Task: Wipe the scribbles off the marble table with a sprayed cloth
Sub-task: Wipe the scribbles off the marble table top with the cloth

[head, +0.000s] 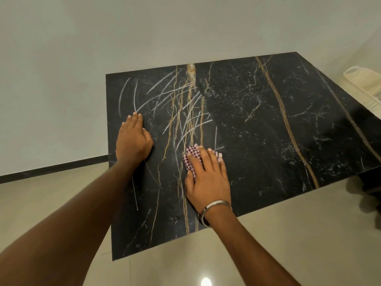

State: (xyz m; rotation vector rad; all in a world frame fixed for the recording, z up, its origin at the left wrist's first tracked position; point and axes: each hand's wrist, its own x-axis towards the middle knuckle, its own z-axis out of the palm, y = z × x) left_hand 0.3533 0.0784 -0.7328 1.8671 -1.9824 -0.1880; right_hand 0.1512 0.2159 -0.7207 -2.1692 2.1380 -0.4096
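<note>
Cloth (193, 159) on table (268, 120) under right hand (208, 178), scribbles (175, 100) beyond

Count: 1 surface (268, 120); 1 cloth (192, 156); 2 hands, left hand (134, 139), right hand (208, 182); 1 bracelet (214, 205); 1 bag (365, 81).

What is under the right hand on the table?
Under the right hand lies a checked cloth, pressed flat on the table. Only its far edge shows past the fingers; the rest, and any scribbles beneath, are covered.
</note>
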